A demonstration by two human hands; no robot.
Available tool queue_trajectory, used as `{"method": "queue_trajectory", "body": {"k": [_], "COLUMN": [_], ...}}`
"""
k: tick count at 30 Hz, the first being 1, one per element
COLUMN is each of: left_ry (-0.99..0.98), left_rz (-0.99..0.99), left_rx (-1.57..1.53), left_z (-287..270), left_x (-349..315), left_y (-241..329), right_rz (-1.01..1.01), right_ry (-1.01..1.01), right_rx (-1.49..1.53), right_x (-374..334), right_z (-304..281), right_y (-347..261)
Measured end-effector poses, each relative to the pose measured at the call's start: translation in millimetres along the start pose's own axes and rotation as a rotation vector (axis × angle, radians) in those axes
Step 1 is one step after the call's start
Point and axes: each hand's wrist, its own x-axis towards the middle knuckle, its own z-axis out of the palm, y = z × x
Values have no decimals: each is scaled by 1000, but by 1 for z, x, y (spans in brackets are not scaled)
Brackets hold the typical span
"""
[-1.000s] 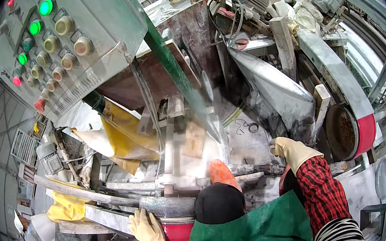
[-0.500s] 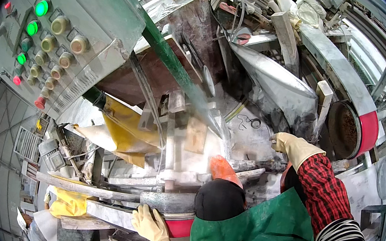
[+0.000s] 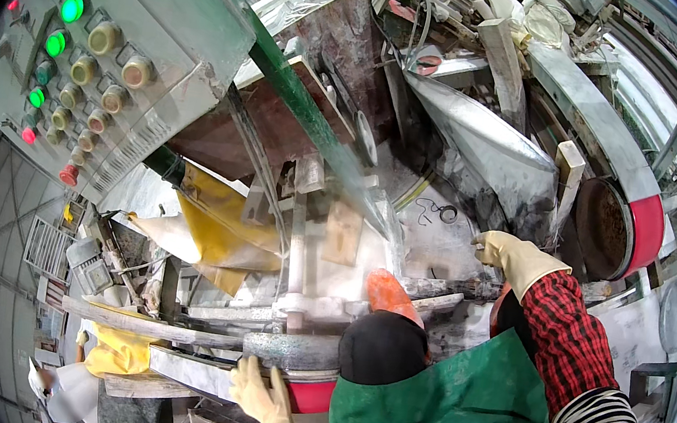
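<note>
My left hand (image 3: pixel 256 395), in a cream rubber glove, lies with stretched, spread fingers on a curved pale piece (image 3: pixel 190 372) beside its red band (image 3: pixel 311 396). Its palm side is hidden. A grey rounded bar (image 3: pixel 293 351) runs just beyond the fingertips. My right hand (image 3: pixel 514 258), gloved alike, is held out to the right over the pale work surface. Those fingers are bent and pressed together, and whatever they may hold does not show. Left of this hand lies a small dark coil of cord (image 3: pixel 447 214).
A control box (image 3: pixel 146 37) with lit green and red buttons stands at the upper left. A green beam (image 3: pixel 301 107) slants down from it. Yellow sheeting (image 3: pixel 220 221) hangs below. A second curved piece with a red band (image 3: pixel 644 228) is at the right. Another person (image 3: pixel 66 394) is at lower left.
My hands hold nearly the same places; the left fingers look slightly more spread. The view has shifted a little, and the person at lower left has come further into it.
</note>
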Motion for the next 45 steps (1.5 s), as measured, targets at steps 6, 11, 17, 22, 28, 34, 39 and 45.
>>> {"method": "queue_trajectory", "body": {"k": [6, 11, 17, 22, 28, 34, 39, 45], "left_ry": [-67, -18, -8, -42, -291, -591, -519, -418], "left_rz": [-236, -259, -379, 166, 938, 1207, 1205, 783], "left_rx": [-233, -480, -913, -648, -710, -686, -679, -576], "left_z": [10, 14, -7, -62, -44, -34, -19, 23], "left_x": [-6, -11, 0, 61, 163, 167, 174, 192], "left_y": [-18, -26, -19, 89, 240, 376, 384, 219], "right_rz": [147, 30, -215, -395, -484, -671, -523, -288], "right_ry": [-28, -13, 144, 140, -96, 129, 501, 777], "right_rx": [-55, -35, 84, 565, 1365, 1604, 1736, 1637], "right_x": [1, 0, -60, -75, -95, -94, -91, -83], "right_z": [-8, -5, -34, -39, -34, -43, -52, -69], "right_y": [3, -5, -61, -102, -150, -155, -144, -117]}}
